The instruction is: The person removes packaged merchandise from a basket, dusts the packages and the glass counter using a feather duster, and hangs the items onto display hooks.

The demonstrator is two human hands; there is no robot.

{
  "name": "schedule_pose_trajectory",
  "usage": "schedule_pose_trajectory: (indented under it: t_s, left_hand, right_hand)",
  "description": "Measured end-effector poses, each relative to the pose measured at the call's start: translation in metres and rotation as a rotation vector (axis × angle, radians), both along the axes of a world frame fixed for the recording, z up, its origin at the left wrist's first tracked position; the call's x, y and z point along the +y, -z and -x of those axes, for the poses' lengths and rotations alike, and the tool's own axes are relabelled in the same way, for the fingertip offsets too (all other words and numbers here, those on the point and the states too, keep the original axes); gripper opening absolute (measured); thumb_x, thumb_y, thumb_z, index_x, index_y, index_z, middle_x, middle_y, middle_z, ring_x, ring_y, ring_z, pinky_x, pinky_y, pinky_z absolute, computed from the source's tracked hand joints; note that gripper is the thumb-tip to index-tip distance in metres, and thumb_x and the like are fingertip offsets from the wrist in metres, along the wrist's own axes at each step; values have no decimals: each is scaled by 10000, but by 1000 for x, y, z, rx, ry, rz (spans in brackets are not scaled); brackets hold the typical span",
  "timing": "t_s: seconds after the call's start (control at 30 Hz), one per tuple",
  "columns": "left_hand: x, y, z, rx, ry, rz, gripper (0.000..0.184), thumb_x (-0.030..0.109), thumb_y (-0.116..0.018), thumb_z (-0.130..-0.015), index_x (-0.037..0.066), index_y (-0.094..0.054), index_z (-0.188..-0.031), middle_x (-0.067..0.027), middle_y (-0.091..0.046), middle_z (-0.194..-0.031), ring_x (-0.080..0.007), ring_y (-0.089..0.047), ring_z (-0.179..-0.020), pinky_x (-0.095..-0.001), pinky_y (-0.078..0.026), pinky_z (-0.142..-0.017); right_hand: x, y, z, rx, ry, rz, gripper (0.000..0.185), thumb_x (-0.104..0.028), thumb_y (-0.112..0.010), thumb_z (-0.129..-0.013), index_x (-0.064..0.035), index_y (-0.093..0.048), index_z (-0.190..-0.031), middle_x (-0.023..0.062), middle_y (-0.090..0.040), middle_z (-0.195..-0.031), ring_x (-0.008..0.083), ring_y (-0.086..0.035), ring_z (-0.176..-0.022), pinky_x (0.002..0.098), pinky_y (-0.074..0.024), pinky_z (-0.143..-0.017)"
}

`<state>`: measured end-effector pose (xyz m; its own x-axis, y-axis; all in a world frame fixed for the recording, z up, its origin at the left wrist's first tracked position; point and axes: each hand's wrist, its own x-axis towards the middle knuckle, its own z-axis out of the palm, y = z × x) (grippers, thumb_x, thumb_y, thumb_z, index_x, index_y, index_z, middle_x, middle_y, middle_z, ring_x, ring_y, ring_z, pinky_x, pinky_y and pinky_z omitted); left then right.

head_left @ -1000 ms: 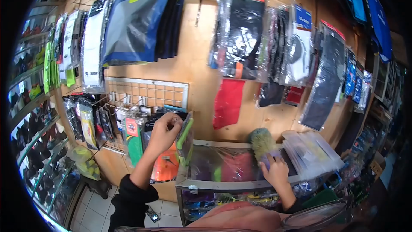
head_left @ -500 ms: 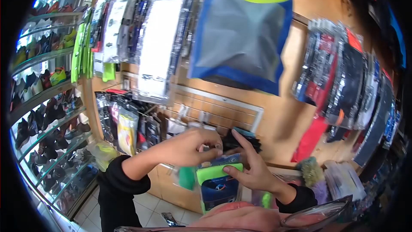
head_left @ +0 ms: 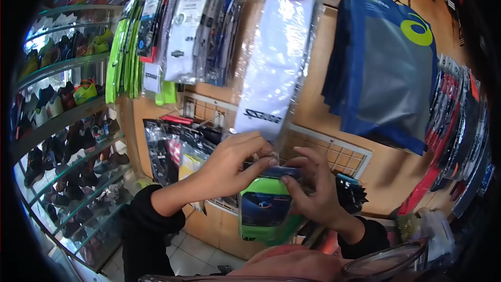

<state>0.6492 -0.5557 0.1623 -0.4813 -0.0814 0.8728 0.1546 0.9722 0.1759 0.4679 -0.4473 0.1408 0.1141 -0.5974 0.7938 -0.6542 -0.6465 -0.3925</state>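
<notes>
A clear plastic packet (head_left: 266, 209) with bright green cloth-like contents and a dark blue label hangs upright between my hands. My left hand (head_left: 232, 164) is closed in a pinch at the packet's top edge, thumb and forefinger together. My right hand (head_left: 315, 193) grips the upper right corner, its thumb on the front and its fingers curled behind. Just above my hands hangs a long white sock (head_left: 276, 62) in clear wrapping. What lies behind the packet's top is partly hidden by my fingers.
Blue and grey bags (head_left: 389, 68) hang at the upper right, with more wrapped packs (head_left: 451, 120) beyond. White and green sock packs (head_left: 190, 26) hang at the upper left. Glass shelves (head_left: 68, 109) of shoes line the left. A wire grid (head_left: 334, 151) sits behind my hands.
The view has turned left, so the wall goods sit further right. My right forefinger, stretched upward before, is now bent in toward the packet. My left hand's pinch is closer to the packet's top.
</notes>
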Motion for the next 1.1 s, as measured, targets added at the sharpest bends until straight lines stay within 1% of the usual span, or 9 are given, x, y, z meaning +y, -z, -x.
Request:
schedule_pose_trajectory:
  t_s: [0.27, 0.4, 0.67, 0.87, 0.93, 0.97, 1.0, 1.07, 1.1]
  left_hand:
    - [-85, -35, -75, 133, 71, 116, 113, 67, -641, -822, 4, -602, -908, -142, -562, -782, -330, -556, -752, -387, -424, -662]
    - [-138, -65, -111, 167, 151, -10, 138, 65, -595, -884, -20, -610, -991, -72, -626, -887, -143, -588, -834, -278, -451, -777]
    - [-222, -97, -163, 365, 169, 52, 662, 174, -676, -822, 80, -361, -1397, -186, -589, -1073, -240, -625, -867, -339, -487, -775]
    - [-283, -131, -191, 572, 147, 219, 602, 115, -625, -848, 68, -367, -1389, -183, -576, -1174, -220, -618, -954, -333, -482, -822]
    - [-301, -149, -211, 594, -46, 269, 597, 129, -620, -849, 79, -370, -1388, -205, -570, -1188, -239, -607, -999, -333, -472, -849]
    - [-302, -154, -222, 565, -118, 201, 515, 136, -540, -932, 68, -357, -1409, -19, -571, -1159, -64, -499, -738, -217, -430, -634]
    - [-309, -164, -233, 532, -127, 132, 547, 173, -607, -901, 2, -376, -1367, -62, -599, -1085, -76, -520, -683, -220, -421, -579]
    - [-342, -191, -242, 657, -235, 458, 567, 139, -534, -879, -14, -338, -1388, -258, -435, -1363, -349, -419, -1285, -375, -323, -1070]
    - [-351, -199, -245, 662, -243, 459, 567, 139, -534, -879, -14, -338, -1388, -258, -435, -1363, -349, -419, -1285, -375, -323, -1070]
  right_hand:
    - [-85, -29, -93, 78, 34, 223, 266, 22, -643, -818, -14, -608, -1080, 141, -650, -923, 196, -665, -868, 282, -522, -719]
    - [-134, -70, -145, 116, 129, 366, 193, 47, -615, -826, -17, -669, -1000, 121, -660, -929, 181, -650, -840, 271, -509, -724]
    - [-229, -149, -193, -80, 78, 541, 185, -32, -603, -869, -23, -693, -1031, 63, -691, -954, 94, -621, -844, 227, -492, -749]
    - [-287, -227, -237, 246, 69, 616, 202, -76, -600, -883, -23, -689, -1056, 54, -683, -978, 103, -617, -874, 235, -503, -763]
    - [-301, -249, -253, 276, 55, 529, 317, -156, -653, -855, -37, -643, -1148, 89, -662, -1065, 130, -616, -927, 259, -503, -792]
    - [-303, -255, -274, 247, 54, 495, 312, -113, -573, -843, -20, -644, -1132, 147, -646, -1097, 231, -601, -1000, 318, -474, -869]
    - [-306, -261, -288, 218, 50, 460, 329, -70, -493, -831, -3, -644, -1115, 205, -630, -1129, 333, -586, -1073, 376, -445, -946]
    - [-325, -273, -296, 299, 88, 611, 336, -28, -477, -813, 5, -653, -1097, 201, -654, -1072, 322, -618, -1015, 349, -467, -908]
    - [-338, -282, -297, 375, 138, 756, 348, 14, -462, -795, 12, -662, -1079, 197, -677, -1015, 311, -650, -957, 321, -490, -871]
